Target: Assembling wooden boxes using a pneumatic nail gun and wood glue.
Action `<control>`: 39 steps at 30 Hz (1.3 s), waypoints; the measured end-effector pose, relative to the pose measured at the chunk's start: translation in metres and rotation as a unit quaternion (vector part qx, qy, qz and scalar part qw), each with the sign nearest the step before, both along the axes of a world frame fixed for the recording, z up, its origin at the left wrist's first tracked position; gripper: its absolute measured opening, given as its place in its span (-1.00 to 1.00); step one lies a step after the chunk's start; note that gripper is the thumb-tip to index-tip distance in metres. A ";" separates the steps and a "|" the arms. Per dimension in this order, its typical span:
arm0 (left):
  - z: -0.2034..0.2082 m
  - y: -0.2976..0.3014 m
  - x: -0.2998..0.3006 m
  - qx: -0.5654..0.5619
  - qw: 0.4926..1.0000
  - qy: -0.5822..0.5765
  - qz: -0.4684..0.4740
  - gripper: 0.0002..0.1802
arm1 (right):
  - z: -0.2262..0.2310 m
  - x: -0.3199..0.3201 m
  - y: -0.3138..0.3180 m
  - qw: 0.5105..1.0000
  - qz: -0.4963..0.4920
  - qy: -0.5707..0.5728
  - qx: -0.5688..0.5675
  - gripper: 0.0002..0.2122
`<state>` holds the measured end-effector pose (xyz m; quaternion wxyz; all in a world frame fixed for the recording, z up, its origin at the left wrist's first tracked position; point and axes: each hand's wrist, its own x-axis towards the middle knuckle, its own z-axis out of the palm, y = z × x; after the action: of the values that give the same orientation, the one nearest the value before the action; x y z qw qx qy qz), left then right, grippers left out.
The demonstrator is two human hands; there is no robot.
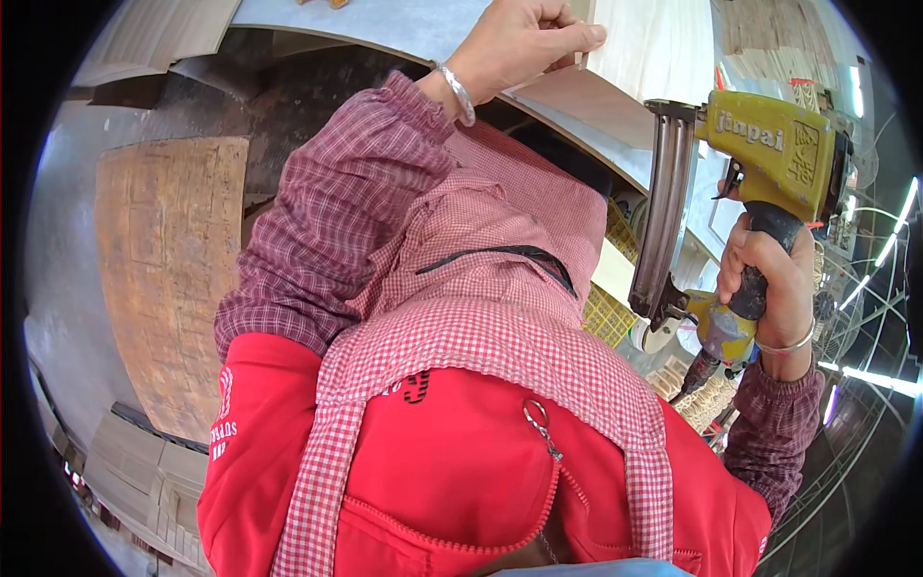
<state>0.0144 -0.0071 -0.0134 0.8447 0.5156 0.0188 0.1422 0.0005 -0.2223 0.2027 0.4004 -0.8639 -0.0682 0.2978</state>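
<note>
Firmly grasping a yellow nail gun (774, 154) at the right of the frame, with the right hand (774, 269) wrapped round its dark grip (771, 226) and a finger just beside the trigger (734, 180). Keeping its long metal magazine (665, 212) left of that grip, with the top end near the pale wooden piece (659, 43); cannot tell whether touching. At top centre, pinching the left edge of that wooden piece between thumb and curled fingers of the left hand (524, 43), with fingertips partly hidden. Resting at the upper right of centre, on a grey counter (394, 17) along the top of the frame. Wearing a silver bracelet (457, 93) on the left wrist, plum checked sleeve covers (336, 192), and a checked apron (490, 308) over a red jacket (461, 452). Lying at the left, a large worn brown board (173, 279); stacked at the lower left, grey-brown boards (135, 481). Showing right of centre, behind the magazine, yellow crates (612, 313). Glowing at the far right edge, white light tubes (894, 226).
</note>
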 end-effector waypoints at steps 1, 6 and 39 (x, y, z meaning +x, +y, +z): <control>-0.001 0.000 0.001 -0.009 1.000 0.001 0.000 -0.76 | 0.000 0.000 0.000 1.000 0.000 0.000 0.000 -0.92; -0.004 -0.002 0.005 0.085 0.995 0.013 0.055 -0.76 | 0.002 -0.004 0.009 1.000 0.009 -0.007 -0.011 -0.92; -0.014 -0.008 0.003 0.190 0.972 -0.009 0.134 -0.73 | 0.001 0.002 0.027 0.994 0.072 -0.047 -0.061 -0.90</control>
<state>0.0174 -0.0152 -0.0272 0.7045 0.6585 0.0524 0.2597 0.0028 -0.1949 0.2035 0.3212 -0.8925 -0.1311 0.2882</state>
